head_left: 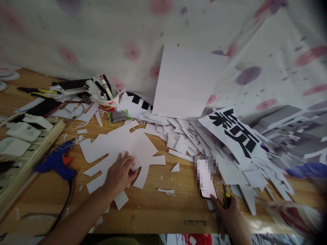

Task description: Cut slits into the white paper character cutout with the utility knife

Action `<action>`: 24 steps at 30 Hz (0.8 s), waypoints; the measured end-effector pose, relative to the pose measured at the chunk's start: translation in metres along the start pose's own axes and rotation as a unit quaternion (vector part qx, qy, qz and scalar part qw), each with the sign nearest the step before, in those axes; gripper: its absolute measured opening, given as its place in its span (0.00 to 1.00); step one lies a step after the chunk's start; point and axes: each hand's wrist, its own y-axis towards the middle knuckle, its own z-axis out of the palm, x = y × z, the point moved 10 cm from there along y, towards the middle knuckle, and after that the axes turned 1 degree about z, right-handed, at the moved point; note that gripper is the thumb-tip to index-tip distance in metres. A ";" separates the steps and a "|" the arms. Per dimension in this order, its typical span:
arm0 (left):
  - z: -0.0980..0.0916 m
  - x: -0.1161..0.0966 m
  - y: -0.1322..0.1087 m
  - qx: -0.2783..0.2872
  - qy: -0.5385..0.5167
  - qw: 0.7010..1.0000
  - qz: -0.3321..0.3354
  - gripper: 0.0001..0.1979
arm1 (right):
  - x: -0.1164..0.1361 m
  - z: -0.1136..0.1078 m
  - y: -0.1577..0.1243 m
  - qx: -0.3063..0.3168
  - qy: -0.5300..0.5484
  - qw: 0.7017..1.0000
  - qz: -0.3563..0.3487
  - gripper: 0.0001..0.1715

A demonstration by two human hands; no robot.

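A large white cut-out of board or stiff paper [114, 143] lies flat on the wooden table, with strokes like a written character. My left hand [122, 170] rests on it, its bent fingers and thumb closed around a small white piece [136, 164] at the cut-out's middle. Over on the right, my right hand [231, 212] is closed around what looks like a black-and-yellow utility knife [227, 200], mostly hidden by the hand. One finger of that hand touches the lower edge of a phone [208, 187], whose lit screen is partly blurred.
A blue glue gun [57, 161] and a power strip [55, 131] with plugged-in chargers lie left. Behind stand a cup of pens [109, 103] and a blank white sheet [189, 81]. White offcuts [181, 144] and a sheet with black characters [230, 131] are heaped right.
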 end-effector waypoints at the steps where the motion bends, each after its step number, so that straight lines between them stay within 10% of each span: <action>1: 0.000 0.000 0.000 0.002 0.000 1.000 0.001 0.07 | 0.001 -0.001 -0.001 0.000 -0.001 1.000 -0.002 0.50; 11: 0.004 0.003 -0.001 0.023 -0.017 0.999 -0.019 0.08 | 0.012 -0.014 -0.012 -0.030 -0.028 0.999 0.015 0.48; 17: 0.007 0.004 0.003 0.050 -0.037 0.997 -0.041 0.07 | 0.067 -0.055 -0.036 -0.141 0.026 0.987 -0.069 0.40; 24: 0.007 0.003 -0.004 0.074 -0.068 0.994 -0.041 0.09 | 0.204 0.031 -0.101 0.090 0.227 0.932 -0.269 0.19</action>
